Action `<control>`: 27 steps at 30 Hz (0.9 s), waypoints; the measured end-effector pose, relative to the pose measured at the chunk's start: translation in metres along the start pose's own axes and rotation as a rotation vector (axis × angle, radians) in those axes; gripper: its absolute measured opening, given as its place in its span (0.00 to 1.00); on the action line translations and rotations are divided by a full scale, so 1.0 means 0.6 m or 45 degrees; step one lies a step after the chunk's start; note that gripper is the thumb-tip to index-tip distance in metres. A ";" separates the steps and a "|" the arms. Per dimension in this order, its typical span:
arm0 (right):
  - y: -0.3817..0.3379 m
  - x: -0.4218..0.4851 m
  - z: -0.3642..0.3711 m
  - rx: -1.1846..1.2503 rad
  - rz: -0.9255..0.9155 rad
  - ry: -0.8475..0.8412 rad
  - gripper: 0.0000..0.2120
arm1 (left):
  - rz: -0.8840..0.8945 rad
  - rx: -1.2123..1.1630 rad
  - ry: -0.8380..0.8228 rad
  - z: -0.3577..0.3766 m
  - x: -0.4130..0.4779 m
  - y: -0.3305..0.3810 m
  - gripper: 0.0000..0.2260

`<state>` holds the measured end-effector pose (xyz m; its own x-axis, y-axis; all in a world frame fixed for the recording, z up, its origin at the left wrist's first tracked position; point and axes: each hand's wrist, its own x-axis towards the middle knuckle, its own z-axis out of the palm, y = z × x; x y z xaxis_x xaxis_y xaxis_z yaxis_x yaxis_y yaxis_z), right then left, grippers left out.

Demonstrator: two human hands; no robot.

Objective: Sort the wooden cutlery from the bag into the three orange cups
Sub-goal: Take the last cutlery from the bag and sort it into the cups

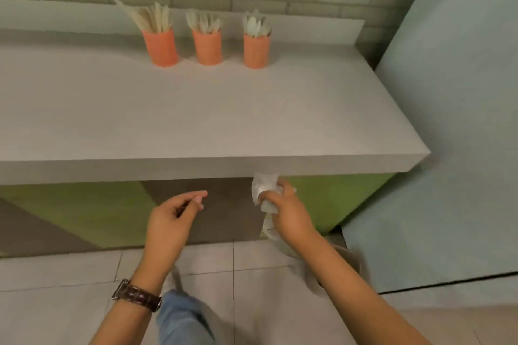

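Note:
Three orange cups stand in a row at the back of the grey counter: the left cup (161,47), the middle cup (208,47) and the right cup (256,49). Each holds several pale wooden cutlery pieces standing upright. Below the counter's front edge, my right hand (288,211) grips a crumpled clear plastic bag (262,186); part of it hangs down under the hand. My left hand (173,218) hovers to the left of it, fingers loosely curled, holding nothing that I can see.
The grey counter (196,120) runs from the left to a corner at the right, backed by a brick wall. A pale blue panel (448,120) stands close on the right. Green and brown cabinet fronts sit under the counter, above a tiled floor.

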<state>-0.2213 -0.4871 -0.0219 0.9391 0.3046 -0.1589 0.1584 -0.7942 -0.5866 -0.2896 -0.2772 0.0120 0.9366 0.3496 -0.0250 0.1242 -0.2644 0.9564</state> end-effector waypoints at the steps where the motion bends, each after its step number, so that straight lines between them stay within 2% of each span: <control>1: 0.030 -0.034 -0.009 0.053 0.057 -0.015 0.20 | 0.002 0.021 -0.050 0.027 -0.020 0.008 0.08; 7: 0.197 -0.155 -0.017 0.127 0.327 -0.060 0.19 | -0.043 0.134 -0.288 0.161 -0.083 0.039 0.08; 12: 0.342 -0.135 0.016 0.043 0.544 -0.187 0.21 | -0.090 0.250 -0.426 0.244 -0.071 0.007 0.08; 16: 0.494 -0.096 0.085 -0.191 0.682 -0.368 0.35 | -0.162 0.322 -0.525 0.325 -0.047 -0.081 0.08; 18: 0.573 -0.080 0.131 -0.296 0.717 -0.430 0.35 | -0.170 0.337 -0.542 0.367 -0.034 -0.138 0.08; 20: 0.652 -0.060 0.180 -0.473 0.726 -0.472 0.29 | -0.165 0.354 -0.561 0.409 -0.018 -0.206 0.08; 23: 0.756 -0.022 0.266 -0.715 0.651 -0.531 0.27 | -0.192 0.398 -0.591 0.469 0.009 -0.322 0.10; 27: 0.871 0.028 0.385 -0.622 0.670 -0.450 0.31 | -0.159 0.447 -0.586 0.544 0.033 -0.455 0.08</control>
<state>-0.1934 -0.7755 -0.5144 0.7886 -0.0902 -0.6083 -0.0858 -0.9956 0.0364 -0.1977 -0.4916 -0.3446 0.9440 -0.0077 -0.3300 0.2704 -0.5551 0.7866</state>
